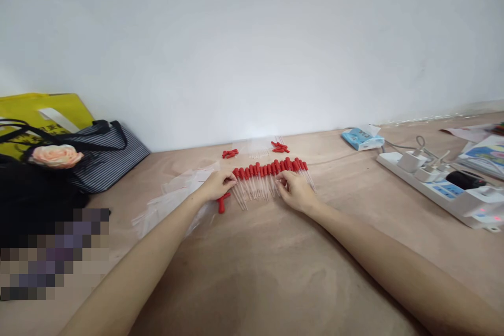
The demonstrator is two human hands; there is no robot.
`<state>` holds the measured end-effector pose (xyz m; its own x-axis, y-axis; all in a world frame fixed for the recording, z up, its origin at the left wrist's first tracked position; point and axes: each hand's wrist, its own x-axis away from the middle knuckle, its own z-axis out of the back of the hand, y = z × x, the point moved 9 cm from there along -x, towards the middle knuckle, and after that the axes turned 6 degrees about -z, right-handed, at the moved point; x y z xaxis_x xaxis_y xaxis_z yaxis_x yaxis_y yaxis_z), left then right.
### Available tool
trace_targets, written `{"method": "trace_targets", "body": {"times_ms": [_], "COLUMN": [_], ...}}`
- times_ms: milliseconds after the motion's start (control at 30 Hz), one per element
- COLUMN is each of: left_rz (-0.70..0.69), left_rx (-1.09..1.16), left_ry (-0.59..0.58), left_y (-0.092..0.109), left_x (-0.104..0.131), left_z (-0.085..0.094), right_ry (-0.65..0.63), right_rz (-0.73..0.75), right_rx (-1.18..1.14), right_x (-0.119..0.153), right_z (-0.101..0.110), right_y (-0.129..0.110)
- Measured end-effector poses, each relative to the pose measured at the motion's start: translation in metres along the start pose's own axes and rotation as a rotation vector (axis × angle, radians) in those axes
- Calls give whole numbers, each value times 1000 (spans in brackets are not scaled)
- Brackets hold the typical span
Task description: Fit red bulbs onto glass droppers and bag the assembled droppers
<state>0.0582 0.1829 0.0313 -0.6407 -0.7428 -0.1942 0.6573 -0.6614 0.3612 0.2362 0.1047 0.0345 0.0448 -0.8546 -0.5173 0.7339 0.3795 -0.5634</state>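
Observation:
Several droppers (258, 181) with red rubber bulbs and thin clear tubes lie side by side in a row on the wooden table, bulbs toward the wall. At the row's left end is my left hand (218, 185), its thumb and fingers drawn together against the outermost dropper; whether anything is between them is hidden. My right hand (297, 191) lies over the right part of the row, with curled fingers closed on a dropper below its bulb. Loose red bulbs (222, 205) sit just under my left hand. Clear plastic bags (173, 199) are spread beneath and left of my left wrist.
Behind the row, a clear bag (258, 148) lies between two small piles of red bulbs (230, 154). On the right are a blue tissue pack (362, 138) and a power strip (437, 184) with chargers and cables. Bags, including a striped one (106, 157), stand at left.

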Motion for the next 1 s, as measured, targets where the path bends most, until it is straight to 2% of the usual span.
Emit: {"method": "trace_targets", "body": {"times_ms": [167, 300, 400, 667, 867, 1000], "left_rz": [-46, -47, 11, 72, 166, 197], "left_rx": [41, 3, -89, -139, -135, -140], "left_ry": [-2, 190, 287, 252, 176, 208], "left_y": [20, 22, 17, 33, 31, 29], "left_x": [13, 29, 46, 73, 76, 78], "left_z": [3, 31, 42, 25, 16, 17], "right_ry": [-139, -307, -346, -452, -443, -396], "right_rz": [42, -22, -121, -368, -426, -398], "right_rx": [-13, 22, 133, 201, 172, 175], "right_x": [7, 13, 14, 16, 14, 12], "right_z": [-20, -49, -60, -68, -68, -64], "right_y": [-29, -60, -72, -60, -54, -50]}}
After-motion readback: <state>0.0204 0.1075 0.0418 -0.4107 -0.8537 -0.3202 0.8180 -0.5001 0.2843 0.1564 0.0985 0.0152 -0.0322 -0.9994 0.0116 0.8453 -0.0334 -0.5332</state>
